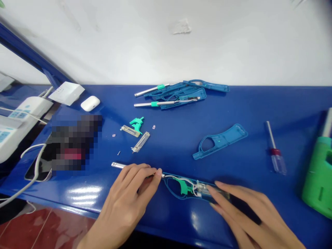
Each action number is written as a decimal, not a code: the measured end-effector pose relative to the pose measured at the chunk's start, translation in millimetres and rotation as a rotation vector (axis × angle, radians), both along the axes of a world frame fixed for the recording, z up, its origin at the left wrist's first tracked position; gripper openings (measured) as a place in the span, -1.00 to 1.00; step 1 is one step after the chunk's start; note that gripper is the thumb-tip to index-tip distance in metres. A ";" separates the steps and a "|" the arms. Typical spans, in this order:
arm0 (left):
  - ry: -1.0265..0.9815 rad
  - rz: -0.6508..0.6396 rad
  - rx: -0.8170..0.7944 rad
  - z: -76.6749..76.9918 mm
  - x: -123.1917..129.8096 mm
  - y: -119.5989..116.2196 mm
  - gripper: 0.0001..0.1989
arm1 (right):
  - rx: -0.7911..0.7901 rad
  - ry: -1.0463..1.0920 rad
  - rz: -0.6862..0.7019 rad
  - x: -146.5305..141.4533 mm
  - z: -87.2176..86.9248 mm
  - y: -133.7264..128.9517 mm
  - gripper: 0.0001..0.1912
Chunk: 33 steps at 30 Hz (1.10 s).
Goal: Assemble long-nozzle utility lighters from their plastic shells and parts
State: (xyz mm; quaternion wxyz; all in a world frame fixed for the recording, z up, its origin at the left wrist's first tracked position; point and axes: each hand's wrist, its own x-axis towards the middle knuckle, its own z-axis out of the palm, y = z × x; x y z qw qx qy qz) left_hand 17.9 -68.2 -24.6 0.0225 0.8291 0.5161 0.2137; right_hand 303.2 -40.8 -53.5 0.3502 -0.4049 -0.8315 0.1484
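An opened lighter with a blue half shell lies near the table's front edge, a green trigger and white wires showing inside. Its metal tube sticks out to the left. My left hand is closed on the tube where it meets the shell, thumb and fingertips together. My right hand is at the shell's right end, fingers on both sides of it and a fingertip beside the clear part. A dark area lies under the right fingers; what it is cannot be made out.
A loose blue half shell, two clear tanks and green triggers lie beyond my hands. More shells with tubes are at the back. A screwdriver and green lighter are right; phone, earbud case left.
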 end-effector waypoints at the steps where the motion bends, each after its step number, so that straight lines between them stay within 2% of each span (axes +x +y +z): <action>1: 0.004 0.002 0.004 -0.1 0.8 0.2 -0.57 | 0.000 0.002 -0.006 -0.2 0.1 -0.1 -0.50; 7: 0.030 0.012 0.006 1.2 4.7 1.9 -0.59 | 0.032 -0.025 0.011 1.2 -3.0 -0.6 -0.55; 13: -0.008 0.053 -0.036 3.6 7.0 -3.6 -0.61 | -0.052 -0.047 0.021 2.9 0.4 -1.0 -0.45; 26: -0.114 0.134 0.040 -10.2 11.9 -4.2 -0.54 | -0.069 -0.047 -0.021 -1.5 4.1 -1.6 -0.51; 33: -0.139 0.130 0.066 -10.6 10.0 -6.7 -0.52 | -0.046 0.004 -0.158 -10.9 7.4 -5.6 -0.53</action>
